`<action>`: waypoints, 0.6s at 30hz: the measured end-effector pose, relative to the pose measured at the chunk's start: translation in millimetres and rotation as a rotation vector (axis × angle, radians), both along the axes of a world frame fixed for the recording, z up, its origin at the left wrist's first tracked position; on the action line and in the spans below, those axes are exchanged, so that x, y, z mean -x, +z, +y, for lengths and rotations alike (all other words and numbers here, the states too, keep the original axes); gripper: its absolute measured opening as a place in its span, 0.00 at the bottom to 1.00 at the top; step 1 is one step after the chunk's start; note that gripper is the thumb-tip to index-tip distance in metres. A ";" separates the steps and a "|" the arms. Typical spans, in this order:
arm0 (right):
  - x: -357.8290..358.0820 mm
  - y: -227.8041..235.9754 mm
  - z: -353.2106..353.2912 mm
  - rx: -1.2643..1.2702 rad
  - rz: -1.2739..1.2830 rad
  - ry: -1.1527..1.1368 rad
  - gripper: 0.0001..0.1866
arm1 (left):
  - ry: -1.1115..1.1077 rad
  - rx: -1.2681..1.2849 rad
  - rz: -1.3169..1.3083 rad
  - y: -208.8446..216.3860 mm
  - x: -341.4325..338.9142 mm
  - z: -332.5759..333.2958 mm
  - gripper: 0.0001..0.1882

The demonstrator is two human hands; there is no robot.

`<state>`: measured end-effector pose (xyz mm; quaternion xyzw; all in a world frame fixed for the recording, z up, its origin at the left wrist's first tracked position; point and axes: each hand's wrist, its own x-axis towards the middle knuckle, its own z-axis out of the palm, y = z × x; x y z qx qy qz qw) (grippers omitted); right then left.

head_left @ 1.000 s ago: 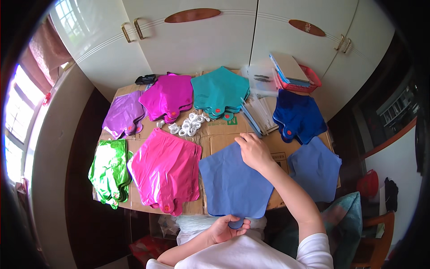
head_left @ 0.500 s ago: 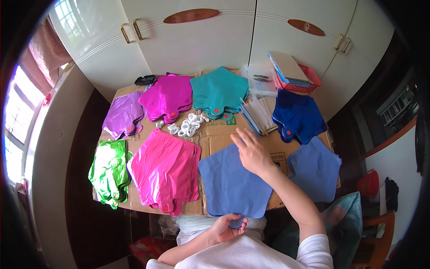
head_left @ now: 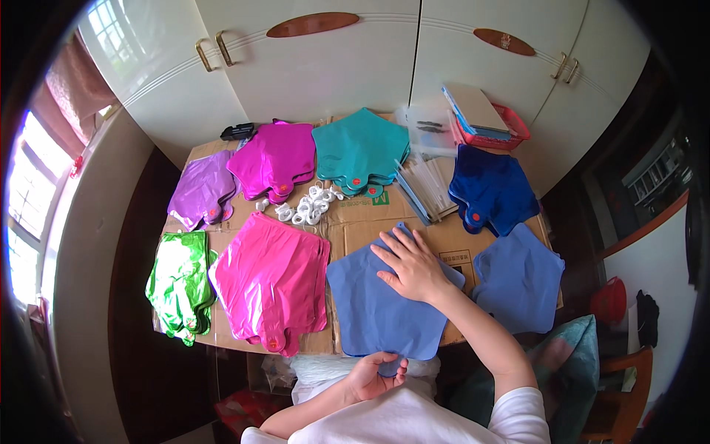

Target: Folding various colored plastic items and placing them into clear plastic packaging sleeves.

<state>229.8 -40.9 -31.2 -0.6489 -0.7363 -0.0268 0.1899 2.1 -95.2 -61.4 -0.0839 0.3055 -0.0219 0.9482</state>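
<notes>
A flat, matte blue star-shaped foil balloon (head_left: pixel 384 318) lies at the front middle of the cardboard-covered table. My left hand (head_left: pixel 372 379) pinches its rounded tab at the table's front edge, fingers closed round it. Across the balloon's upper half my right hand (head_left: pixel 414 270) rests palm down, fingers stretched out and slightly spread, covering part of the surface. Another blue balloon (head_left: pixel 520 280) lies to the right of it. A shiny pink balloon stack (head_left: pixel 270 285) sits just left of the one I hold.
Stacks of green (head_left: pixel 177 277), lilac (head_left: pixel 201 189), magenta (head_left: pixel 277 155), teal (head_left: pixel 361 152) and dark blue balloons (head_left: pixel 492 185) surround the work spot. White ribbon rolls (head_left: pixel 310 206), thin white sticks (head_left: pixel 429 185) and a red basket (head_left: pixel 510 122) stand farther back. White cabinets (head_left: pixel 333 66) close off the far side.
My right hand has come down from above the balloon and now lies flat on it. The balloon's far points now show spread out. My left hand stays at the tab.
</notes>
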 end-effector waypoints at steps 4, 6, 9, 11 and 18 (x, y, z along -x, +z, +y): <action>1.0 0.8 -2.1 0.004 -0.003 -0.003 0.27 | -0.001 -0.005 0.019 -1.3 0.2 -1.0 0.09; 1.4 0.4 -2.7 -0.006 -0.004 -0.002 0.27 | -0.010 -0.004 0.022 0.4 0.2 -0.3 0.10; 2.1 1.8 -4.2 0.004 -0.007 -0.004 0.28 | -0.015 -0.027 0.050 7.6 -1.1 1.2 0.10; 2.6 2.9 -5.2 0.008 -0.011 -0.007 0.29 | -0.014 -0.043 0.069 9.8 -2.0 1.7 0.10; 1.9 2.5 -5.2 0.005 0.001 -0.001 0.30 | -0.003 -0.011 -0.005 0.4 -0.6 -0.1 0.09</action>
